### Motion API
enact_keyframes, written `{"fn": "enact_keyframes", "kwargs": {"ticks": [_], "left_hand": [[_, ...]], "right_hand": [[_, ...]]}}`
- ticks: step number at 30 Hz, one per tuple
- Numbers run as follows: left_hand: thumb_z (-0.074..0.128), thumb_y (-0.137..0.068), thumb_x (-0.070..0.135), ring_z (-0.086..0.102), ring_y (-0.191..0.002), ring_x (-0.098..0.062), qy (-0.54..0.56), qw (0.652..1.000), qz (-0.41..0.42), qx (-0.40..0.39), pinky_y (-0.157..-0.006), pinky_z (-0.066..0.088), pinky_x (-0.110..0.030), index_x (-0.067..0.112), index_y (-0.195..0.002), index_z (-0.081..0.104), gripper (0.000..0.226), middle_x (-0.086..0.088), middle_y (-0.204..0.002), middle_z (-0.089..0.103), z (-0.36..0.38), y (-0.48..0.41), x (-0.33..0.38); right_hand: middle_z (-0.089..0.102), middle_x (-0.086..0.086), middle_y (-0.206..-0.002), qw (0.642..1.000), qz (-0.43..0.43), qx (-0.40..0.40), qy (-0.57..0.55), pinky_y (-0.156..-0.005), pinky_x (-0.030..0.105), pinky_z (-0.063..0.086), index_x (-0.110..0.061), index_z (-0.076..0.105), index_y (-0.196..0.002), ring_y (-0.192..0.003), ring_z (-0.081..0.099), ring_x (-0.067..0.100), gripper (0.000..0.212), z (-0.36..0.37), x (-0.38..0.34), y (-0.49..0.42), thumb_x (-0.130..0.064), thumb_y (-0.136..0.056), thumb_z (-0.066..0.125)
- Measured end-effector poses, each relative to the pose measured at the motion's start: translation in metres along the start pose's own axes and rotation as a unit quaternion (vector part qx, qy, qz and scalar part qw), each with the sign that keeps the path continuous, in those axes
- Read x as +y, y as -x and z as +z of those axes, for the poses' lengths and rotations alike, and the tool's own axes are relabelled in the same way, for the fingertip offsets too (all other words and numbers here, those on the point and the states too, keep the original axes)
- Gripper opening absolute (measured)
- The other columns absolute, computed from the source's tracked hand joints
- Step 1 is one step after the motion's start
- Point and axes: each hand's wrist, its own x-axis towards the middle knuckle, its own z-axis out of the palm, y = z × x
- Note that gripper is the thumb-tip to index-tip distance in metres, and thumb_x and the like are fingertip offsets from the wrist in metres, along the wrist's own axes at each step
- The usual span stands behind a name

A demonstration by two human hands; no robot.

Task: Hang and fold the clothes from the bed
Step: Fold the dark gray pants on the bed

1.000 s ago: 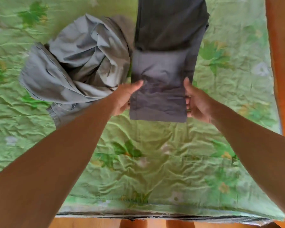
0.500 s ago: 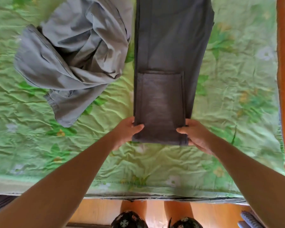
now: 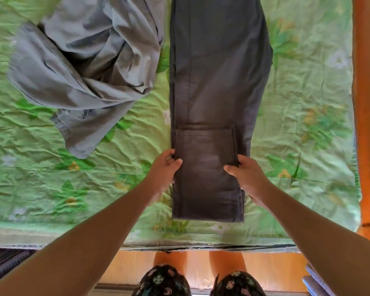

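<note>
The dark trousers [image 3: 218, 82] slid toward 6 o'clock, nearer the bed [image 3: 51, 223] edge. Left hand [image 3: 165, 174] and right hand [image 3: 247, 177] now hold the sides.

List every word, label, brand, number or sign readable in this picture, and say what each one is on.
None: no word, label, brand, number or sign can be read here.
The dark trousers and the grey garment show no tag or print.
The green bedsheet bears only flowers and leaves; the black patterned cloth at the bottom edge only floral shapes.
</note>
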Motion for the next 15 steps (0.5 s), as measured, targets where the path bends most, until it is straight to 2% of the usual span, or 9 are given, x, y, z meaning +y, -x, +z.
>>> {"fn": "enact_keyframes", "kwargs": {"ticks": [2, 4, 6, 8, 10, 11, 12, 14, 15], "left_hand": [[0.056, -0.1, 0.008, 0.064, -0.087, -0.017, -0.008, 0.999, 0.026, 0.021, -0.06, 0.048, -0.025, 0.012, -0.126, 0.057, 0.026, -0.01, -0.108, 0.071, 0.002, -0.004, 0.025], [0.055, -0.1, 0.003, 0.067, -0.076, -0.01, -0.005, 0.995, 0.093, 0.022, -0.056, 0.05, -0.018, 0.008, -0.119, 0.059, 0.021, -0.009, -0.098, 0.073, 0.0, -0.006, 0.062], [0.053, -0.101, 0.003, 0.069, -0.071, -0.008, 0.015, 0.989, 0.149, 0.021, -0.057, 0.053, -0.022, 0.014, -0.113, 0.061, 0.018, -0.002, -0.088, 0.073, -0.004, -0.011, 0.112], [0.055, -0.101, 0.01, 0.07, -0.081, -0.014, 0.045, 0.984, 0.169, 0.02, -0.065, 0.055, -0.029, 0.018, -0.114, 0.061, 0.017, 0.0, -0.093, 0.074, -0.009, -0.031, 0.159], [0.058, -0.1, 0.029, 0.068, -0.104, -0.022, 0.039, 0.993, 0.112, 0.001, -0.083, 0.054, -0.038, 0.021, -0.125, 0.06, 0.026, -0.002, -0.114, 0.072, -0.014, -0.053, 0.187], [0.058, -0.099, 0.039, 0.064, -0.116, -0.026, 0.015, 0.998, 0.054, -0.018, -0.092, 0.052, -0.043, 0.022, -0.128, 0.06, 0.033, -0.004, -0.124, 0.068, -0.017, -0.06, 0.19], [0.057, -0.099, 0.045, 0.061, -0.12, -0.025, -0.014, 0.999, -0.004, -0.044, -0.096, 0.05, -0.045, 0.022, -0.126, 0.06, 0.037, -0.004, -0.127, 0.066, -0.021, -0.065, 0.185], [0.057, -0.099, 0.046, 0.061, -0.108, -0.017, -0.044, 0.993, -0.074, -0.082, -0.097, 0.05, -0.044, 0.019, -0.113, 0.063, 0.031, 0.002, -0.111, 0.067, -0.025, -0.062, 0.158], [0.059, -0.098, 0.043, 0.059, -0.097, -0.014, -0.038, 0.992, -0.093, -0.082, -0.096, 0.05, -0.041, 0.018, -0.104, 0.062, 0.026, 0.005, -0.097, 0.063, -0.025, -0.059, 0.141]], "right_hand": [[0.077, 0.008, -0.094, 0.998, -0.046, 0.016, 0.025, -0.087, 0.041, 0.056, -0.012, 0.073, -0.103, -0.095, 0.073, 0.03, 0.016, 0.001, -0.021, -0.007, -0.002, -0.091, 0.067], [0.075, 0.011, -0.091, 0.994, -0.106, 0.033, 0.012, -0.083, 0.042, 0.054, -0.013, 0.072, -0.094, -0.091, 0.07, 0.031, 0.012, -0.003, -0.057, -0.015, -0.012, -0.082, 0.07], [0.072, 0.015, -0.091, 0.987, -0.155, 0.037, -0.035, -0.083, 0.043, 0.053, -0.01, 0.07, -0.088, -0.088, 0.067, 0.028, 0.013, -0.011, -0.107, -0.028, -0.016, -0.077, 0.069], [0.073, 0.01, -0.096, 0.982, -0.157, 0.026, -0.098, -0.083, 0.043, 0.057, -0.011, 0.07, -0.096, -0.09, 0.07, 0.025, 0.011, -0.02, -0.155, -0.049, -0.014, -0.086, 0.069], [0.076, 0.004, -0.104, 0.992, -0.078, -0.01, -0.096, -0.081, 0.04, 0.059, -0.014, 0.07, -0.111, -0.092, 0.073, 0.022, 0.022, -0.027, -0.179, -0.071, -0.028, -0.095, 0.065], [0.077, 0.003, -0.106, 0.998, -0.02, -0.032, -0.057, -0.086, 0.041, 0.057, -0.016, 0.07, -0.116, -0.095, 0.073, 0.022, 0.032, -0.031, -0.178, -0.078, -0.039, -0.095, 0.064], [0.077, 0.003, -0.107, 0.998, 0.034, -0.059, -0.014, -0.094, 0.043, 0.054, -0.017, 0.07, -0.117, -0.099, 0.072, 0.024, 0.039, -0.033, -0.168, -0.081, -0.048, -0.093, 0.062], [0.078, 0.004, -0.105, 0.99, 0.107, -0.091, 0.028, -0.101, 0.046, 0.05, -0.017, 0.071, -0.116, -0.103, 0.071, 0.027, 0.044, -0.035, -0.139, -0.078, -0.052, -0.091, 0.063], [0.078, 0.005, -0.104, 0.988, 0.119, -0.094, 0.016, -0.096, 0.045, 0.053, -0.016, 0.07, -0.117, -0.1, 0.072, 0.027, 0.043, -0.037, -0.124, -0.074, -0.05, -0.092, 0.064]]}}
